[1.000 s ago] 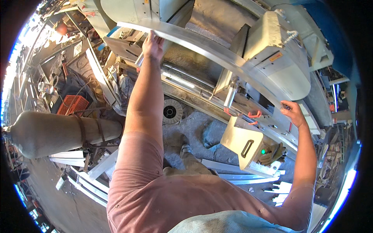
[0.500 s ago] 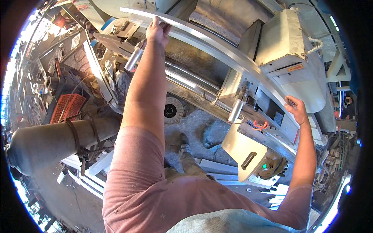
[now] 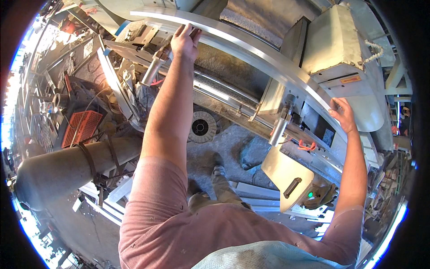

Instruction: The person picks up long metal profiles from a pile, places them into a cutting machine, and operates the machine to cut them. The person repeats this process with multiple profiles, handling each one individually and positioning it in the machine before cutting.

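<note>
A long silver metal profile [image 3: 251, 42], likely aluminium, lies across the machine from the upper left to the right, bowed by the lens. At its near edge, left of the middle, is my left hand [image 3: 184, 42], fingers gripping the edge with the tips partly hidden. My right hand [image 3: 344, 114] holds the profile near its right end, thumb and fingers at the edge. Below the profile, a cylindrical metal clamp [image 3: 281, 127] stands by my right side. A similar cylinder [image 3: 154, 71] is beside my left forearm.
A pale boxy machine head [image 3: 333, 45] stands at upper right. A panel with a dark handle [image 3: 292, 188] sits below it. At left are a large grey gas cylinder [image 3: 58, 172] and an orange grate [image 3: 83, 127]. A round ribbed disc [image 3: 201, 127] lies on the floor.
My left hand has shifted slightly right and down along the profile's edge. The profile's left end sits a little further left in view. The right hand keeps its grip.
</note>
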The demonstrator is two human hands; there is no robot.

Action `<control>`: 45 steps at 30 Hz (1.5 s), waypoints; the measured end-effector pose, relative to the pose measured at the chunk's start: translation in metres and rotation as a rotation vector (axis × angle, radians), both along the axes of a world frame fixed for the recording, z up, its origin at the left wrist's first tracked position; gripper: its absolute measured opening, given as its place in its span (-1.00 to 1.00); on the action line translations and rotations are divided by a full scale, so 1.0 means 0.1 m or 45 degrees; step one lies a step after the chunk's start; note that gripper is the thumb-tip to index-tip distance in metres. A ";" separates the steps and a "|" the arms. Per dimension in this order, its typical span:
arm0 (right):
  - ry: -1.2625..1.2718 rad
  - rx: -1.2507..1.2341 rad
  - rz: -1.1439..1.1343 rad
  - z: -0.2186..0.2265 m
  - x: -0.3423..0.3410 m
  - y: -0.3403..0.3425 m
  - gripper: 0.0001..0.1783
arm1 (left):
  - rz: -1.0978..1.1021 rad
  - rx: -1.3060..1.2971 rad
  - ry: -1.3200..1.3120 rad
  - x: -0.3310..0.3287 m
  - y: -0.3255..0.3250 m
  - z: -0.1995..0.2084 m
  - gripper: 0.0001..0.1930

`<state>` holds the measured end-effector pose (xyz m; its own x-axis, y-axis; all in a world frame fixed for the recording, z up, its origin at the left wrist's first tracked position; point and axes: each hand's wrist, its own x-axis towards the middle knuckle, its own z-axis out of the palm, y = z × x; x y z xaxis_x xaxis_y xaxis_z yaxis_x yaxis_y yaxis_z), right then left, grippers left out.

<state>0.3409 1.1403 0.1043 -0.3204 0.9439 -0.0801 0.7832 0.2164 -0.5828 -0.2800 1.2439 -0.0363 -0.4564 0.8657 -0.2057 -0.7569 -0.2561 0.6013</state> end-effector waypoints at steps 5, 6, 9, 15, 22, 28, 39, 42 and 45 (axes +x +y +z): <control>-0.062 0.148 0.026 -0.15 -0.11 0.07 -0.36 | -0.015 -0.059 -0.002 0.17 -0.08 -0.02 -0.72; -0.080 0.211 0.030 -0.19 -0.13 0.08 -0.36 | 0.005 -0.112 0.056 0.18 -0.08 -0.01 -0.78; -0.116 0.314 0.018 -0.29 -0.18 0.11 -0.37 | 0.026 -0.226 0.115 0.16 -0.07 0.01 -0.81; -0.171 0.454 -0.023 -0.45 -0.26 0.14 -0.40 | -0.030 -0.312 0.173 0.06 -0.03 -0.04 -0.81; -0.251 0.644 -0.033 -0.67 -0.33 0.17 -0.39 | -0.136 -0.160 -0.015 -0.01 -0.02 -0.28 -0.77; -0.343 0.633 -0.056 -0.72 -0.25 0.12 -0.34 | -0.312 -0.237 0.112 -0.16 0.07 -0.43 -0.75; -0.318 0.628 -0.113 -0.71 -0.27 0.05 -0.36 | -0.317 -0.381 0.230 -0.17 0.08 -0.52 -0.71; -0.337 0.685 -0.113 -0.75 -0.27 0.05 -0.37 | -0.322 -0.412 0.235 -0.15 0.08 -0.55 -0.70; -0.403 0.754 -0.140 -0.79 -0.30 0.01 -0.38 | -0.344 -0.415 0.235 -0.14 0.07 -0.56 -0.69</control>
